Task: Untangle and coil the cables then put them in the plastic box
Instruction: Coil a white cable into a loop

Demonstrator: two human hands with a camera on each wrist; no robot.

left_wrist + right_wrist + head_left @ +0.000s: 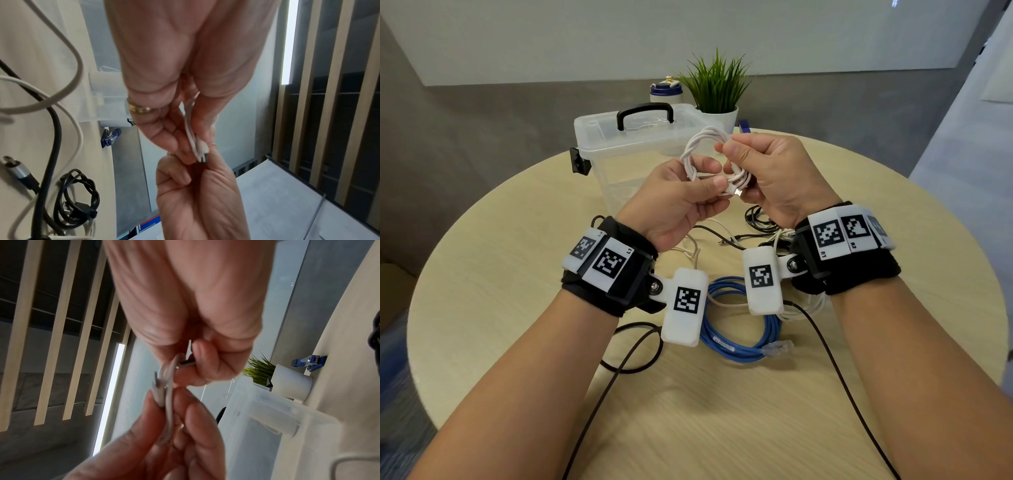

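Both hands were raised above the round table (482, 308), working one white cable (693, 150) wound into a small coil. The left hand (674, 202) pinched the near side of the coil between thumb and curled fingers. The right hand (767, 178) gripped the far side, fingers curled round the bundled strands, with the cable's plug (736, 192) sticking out between the two hands. In the left wrist view the plug end (202, 153) lay against the left fingers (164, 138); the right wrist view was blurred, so exactly which right fingertips (207, 363) bore on the strands could not be read.

The plastic box (626, 150) stood on the table just behind the hands, clear-walled, black handle (645, 114) on its lid, lid apparently down. Behind it stood a potted plant (717, 92) and a bottle (666, 92).

On the table below the wrists lay a blue cable (732, 339) in a loose coil with a clear plug at its end. Near it, under the right wrist, lay a tangle of black cables (760, 219) and further white strands, also seen in the left wrist view (78, 203). Thin dark leads ran from the wrist cameras toward the table's near edge.
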